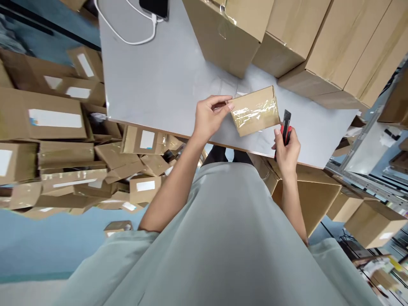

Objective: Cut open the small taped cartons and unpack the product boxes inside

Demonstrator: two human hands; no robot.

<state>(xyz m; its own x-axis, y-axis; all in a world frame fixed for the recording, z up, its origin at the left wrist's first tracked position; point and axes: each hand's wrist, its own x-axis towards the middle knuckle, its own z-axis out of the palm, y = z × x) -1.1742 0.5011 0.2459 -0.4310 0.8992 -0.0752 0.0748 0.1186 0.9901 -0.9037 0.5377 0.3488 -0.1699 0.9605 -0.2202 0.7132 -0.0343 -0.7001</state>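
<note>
Between my hands is a small brown cardboard box (255, 109) with shiny clear tape across its face, held above the grey tabletop (143, 80). Thumb and fingers of my left hand (210, 117) pinch its left end. A red and black box cutter (286, 123) is gripped in my right hand (287, 151), its dark front end pointing away from me near the box's right edge. Whether the blade touches the box I cannot tell. Some clear plastic (223, 87) lies on the table behind the box.
Large taped cartons (232, 38) line the table's far right side. A phone (155, 7) with a white cable (140, 42) lies at the far left. Many cardboard boxes (57, 114) are heaped left of the table. An open carton (309, 195) stands below its front right edge, near a metal shelf (366, 178).
</note>
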